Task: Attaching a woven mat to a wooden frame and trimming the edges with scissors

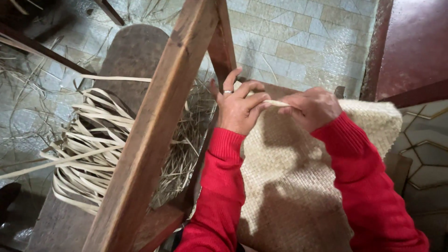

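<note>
Head view: the left hand (pixel 238 109) and right hand (pixel 311 108) meet over the far edge of a pale woven mat (pixel 289 186). Both pinch a flat pale strip (pixel 276 103) lying between them, at 3 o'clock from the left fingers. The right fingertips are hidden. A wooden frame beam (pixel 158 126) crosses at 9 o'clock, partly covering a bundle of loose strips (pixel 88 140).

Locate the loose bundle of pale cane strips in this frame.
In the head view the bundle of cane strips lies at the left, beyond the slanted wooden frame beam, apart from both hands working at the woven mat.
</note>
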